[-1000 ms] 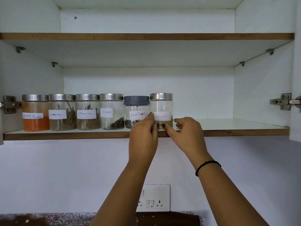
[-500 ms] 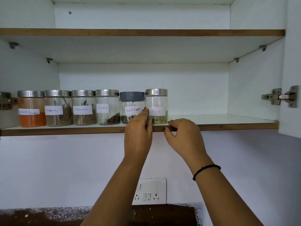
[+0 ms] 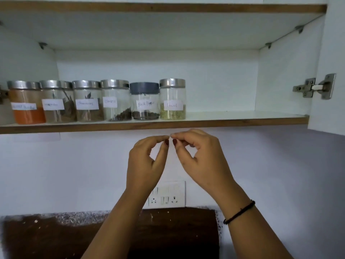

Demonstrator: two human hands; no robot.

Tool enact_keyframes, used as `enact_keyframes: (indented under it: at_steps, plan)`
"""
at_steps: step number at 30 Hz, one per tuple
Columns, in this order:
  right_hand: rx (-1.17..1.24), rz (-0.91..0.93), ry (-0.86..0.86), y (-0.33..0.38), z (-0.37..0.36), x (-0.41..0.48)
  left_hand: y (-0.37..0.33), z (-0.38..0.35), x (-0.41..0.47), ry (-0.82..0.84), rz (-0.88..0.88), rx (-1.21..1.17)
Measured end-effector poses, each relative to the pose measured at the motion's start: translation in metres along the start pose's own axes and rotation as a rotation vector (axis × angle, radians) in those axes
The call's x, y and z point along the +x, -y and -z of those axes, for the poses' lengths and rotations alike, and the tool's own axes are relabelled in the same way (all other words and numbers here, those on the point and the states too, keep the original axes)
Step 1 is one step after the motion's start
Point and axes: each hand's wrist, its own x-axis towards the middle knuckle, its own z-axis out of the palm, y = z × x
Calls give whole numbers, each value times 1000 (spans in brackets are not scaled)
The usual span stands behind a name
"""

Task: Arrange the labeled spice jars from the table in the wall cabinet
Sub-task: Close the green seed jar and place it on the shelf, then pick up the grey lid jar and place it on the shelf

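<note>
Fingers (image 3: 164,144) of both my hands curl loosely below the shelf's (image 3: 242,122) front edge, holding nothing. Six jars (image 3: 172,99) line its left half; the surface is out of view, so perhaps more remain.

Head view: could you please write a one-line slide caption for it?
Six labeled spice jars lined up on the cabinet shelf, both empty hands, left and right, below it.
</note>
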Motion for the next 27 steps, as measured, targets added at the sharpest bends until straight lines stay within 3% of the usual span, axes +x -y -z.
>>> enact_keyframes:
  at_steps: [13, 27]
  plan:
    - [218, -129, 14, -6, -22, -112, 8, 13, -126, 99, 248, -241]
    - [260, -177, 144, -27, -53, -179, 42, 24, -198, 163, 367, -244]
